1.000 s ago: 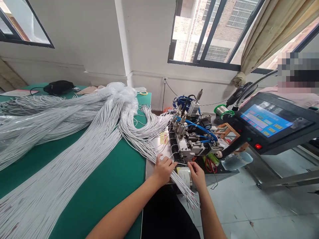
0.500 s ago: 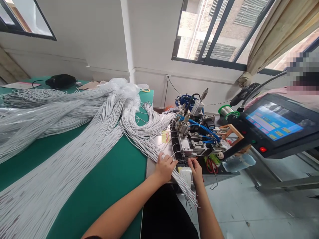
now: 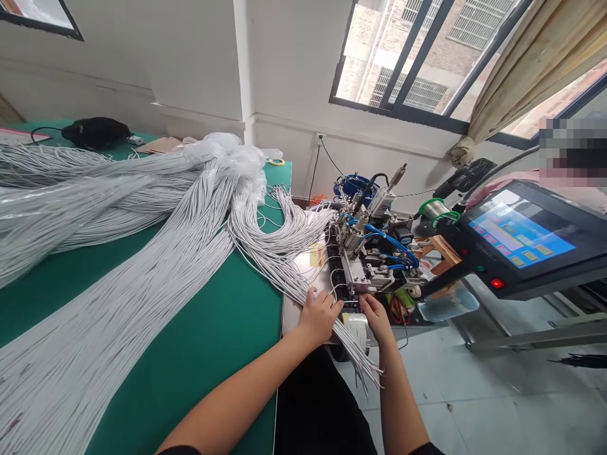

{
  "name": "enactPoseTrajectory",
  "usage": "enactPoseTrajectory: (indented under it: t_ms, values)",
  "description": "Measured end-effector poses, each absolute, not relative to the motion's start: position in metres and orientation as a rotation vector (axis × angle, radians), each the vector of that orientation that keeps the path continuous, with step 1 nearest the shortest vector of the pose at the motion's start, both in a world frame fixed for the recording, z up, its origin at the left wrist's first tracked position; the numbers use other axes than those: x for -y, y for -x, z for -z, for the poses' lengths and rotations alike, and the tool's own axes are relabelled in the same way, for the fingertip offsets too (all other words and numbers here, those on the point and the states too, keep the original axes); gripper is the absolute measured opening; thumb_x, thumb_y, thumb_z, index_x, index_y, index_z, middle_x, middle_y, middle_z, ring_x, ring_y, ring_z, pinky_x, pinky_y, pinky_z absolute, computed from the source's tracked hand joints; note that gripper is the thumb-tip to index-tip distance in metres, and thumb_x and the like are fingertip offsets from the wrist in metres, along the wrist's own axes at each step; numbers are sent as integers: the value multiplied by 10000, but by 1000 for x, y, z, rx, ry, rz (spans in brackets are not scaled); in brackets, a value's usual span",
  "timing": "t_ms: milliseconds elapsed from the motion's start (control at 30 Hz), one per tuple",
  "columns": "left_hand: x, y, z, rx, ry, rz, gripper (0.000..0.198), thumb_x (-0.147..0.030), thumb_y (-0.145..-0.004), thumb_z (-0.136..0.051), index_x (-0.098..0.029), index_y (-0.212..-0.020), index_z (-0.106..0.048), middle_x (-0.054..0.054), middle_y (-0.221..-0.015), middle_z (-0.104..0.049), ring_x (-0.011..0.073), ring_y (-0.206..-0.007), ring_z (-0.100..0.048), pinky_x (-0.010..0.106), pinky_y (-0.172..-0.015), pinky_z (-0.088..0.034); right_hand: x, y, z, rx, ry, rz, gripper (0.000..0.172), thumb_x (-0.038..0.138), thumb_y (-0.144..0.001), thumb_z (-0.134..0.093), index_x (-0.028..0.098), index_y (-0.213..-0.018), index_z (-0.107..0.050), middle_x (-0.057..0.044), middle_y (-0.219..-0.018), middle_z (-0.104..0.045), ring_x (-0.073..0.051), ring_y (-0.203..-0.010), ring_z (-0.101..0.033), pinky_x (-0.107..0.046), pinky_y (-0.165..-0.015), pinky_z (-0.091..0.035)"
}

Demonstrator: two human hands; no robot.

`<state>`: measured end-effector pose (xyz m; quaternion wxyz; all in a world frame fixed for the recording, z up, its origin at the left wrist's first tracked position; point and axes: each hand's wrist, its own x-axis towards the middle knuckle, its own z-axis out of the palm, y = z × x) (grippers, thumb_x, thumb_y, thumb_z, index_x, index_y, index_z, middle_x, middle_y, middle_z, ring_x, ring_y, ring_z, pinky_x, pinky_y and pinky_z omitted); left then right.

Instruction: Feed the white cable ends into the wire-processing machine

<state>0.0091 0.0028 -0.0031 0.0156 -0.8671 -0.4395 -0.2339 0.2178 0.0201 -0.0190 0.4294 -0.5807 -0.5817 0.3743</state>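
My left hand (image 3: 320, 316) rests over a bundle of thin white cables (image 3: 270, 268), its fingers closed on a single white cable (image 3: 351, 302). That cable runs level across to my right hand (image 3: 375, 314), where thumb and fingertips pinch its end. Both hands are at the front edge of a benchtop wire-processing machine (image 3: 355, 272) with metal cylinders and blue air tubes. Loose cable ends (image 3: 365, 363) hang down between my forearms, in front of a silvery cylindrical part (image 3: 355, 328).
More long cables (image 3: 156, 278), partly in clear plastic, spread over the green table (image 3: 227, 354) at left. At right are a control screen (image 3: 524, 230), a solder wire spool (image 3: 434, 212), red-handled scissors (image 3: 398, 309) and a clear plastic container (image 3: 448, 306). Another person sits behind the screen.
The view has shifted slightly. My right hand has moved a little up toward the machine's front, and the cable between my hands shows more plainly. My left hand keeps its place on the bundle.
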Motion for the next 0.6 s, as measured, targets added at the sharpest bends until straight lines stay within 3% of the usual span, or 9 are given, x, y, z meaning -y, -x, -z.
enactPoseTrajectory:
  t_ms: [333,600]
  values:
    - [-3,-11,3,1383,2723,706,425,-167,-755,-539,-207,-1178,-554,75,-913,-607,245,-906,-501,486,-958,-232,-17,-215,15,1373,1442,-1043,434,583,-771,-577,199,-609,-459,40,-567,-397,-122,-551,-353,-233,-519,-306]
    - [-10,-14,-15,1322,2786,380,515,-226,-803,-544,-331,-1303,-471,96,-985,-618,276,-926,-526,513,-919,-281,-20,-218,24,1292,1358,-1155,438,579,-757,-593,198,-601,-445,52,-546,-380,-109,-525,-317,-231,-498,-273]
